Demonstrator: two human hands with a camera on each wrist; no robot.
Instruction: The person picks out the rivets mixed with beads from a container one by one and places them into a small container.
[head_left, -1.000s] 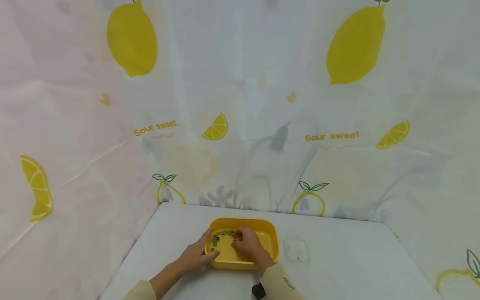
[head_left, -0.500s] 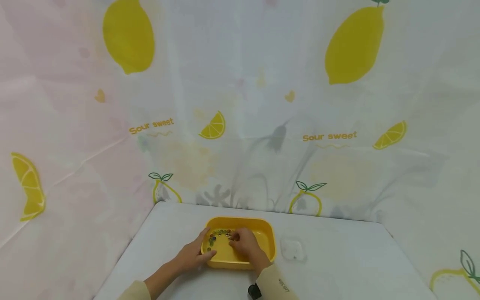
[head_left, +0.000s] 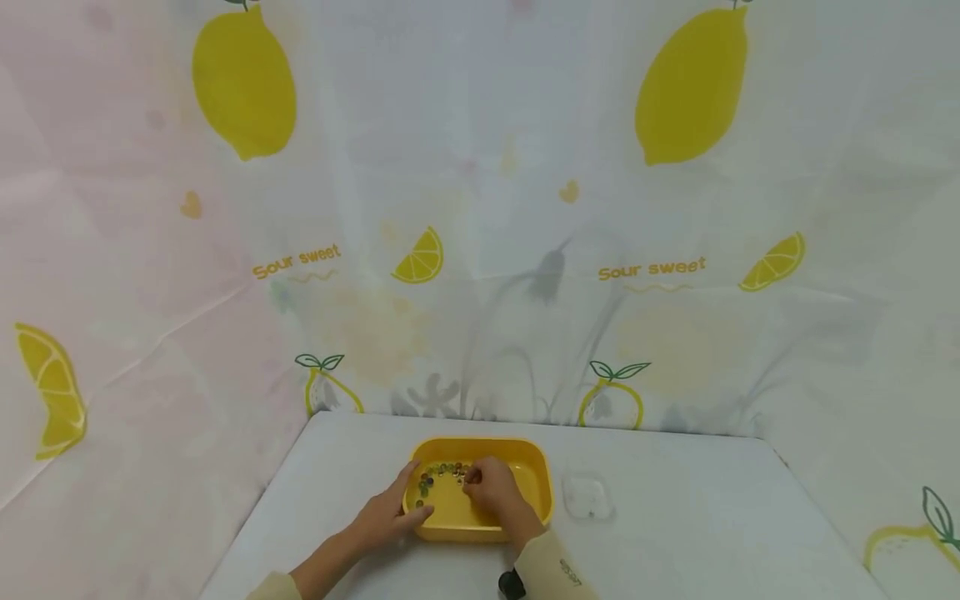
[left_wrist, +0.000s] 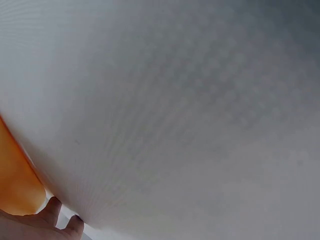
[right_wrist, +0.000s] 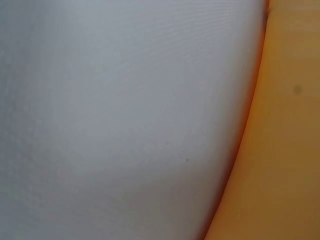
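Note:
A yellow plastic tub (head_left: 457, 533) stands on the white table. Small coloured glass marbles (head_left: 425, 481) lie in a curved row along its left and far sides inside. My left hand (head_left: 384, 518) holds the tub's left side, fingers along the outside and thumb over the near rim; in the left wrist view its fingertips (left_wrist: 75, 225) show beside the orange-looking wall. My right hand (head_left: 497, 490) reaches inside the tub, fingers curled and tips pinched at a marble at the row's right end, mostly hidden by the fingers. The right wrist view shows only tub wall and white surface.
A small clear plastic container (head_left: 588, 497) sits on the table to the right of the tub, with a tiny dark spot at its near edge. A lemon-printed cloth (head_left: 480, 208) hangs behind the table (head_left: 697, 508) and at its sides.
The head view shifts slightly. My left hand keeps its hold on the tub; the right hand stays at the marbles with only small finger movements.

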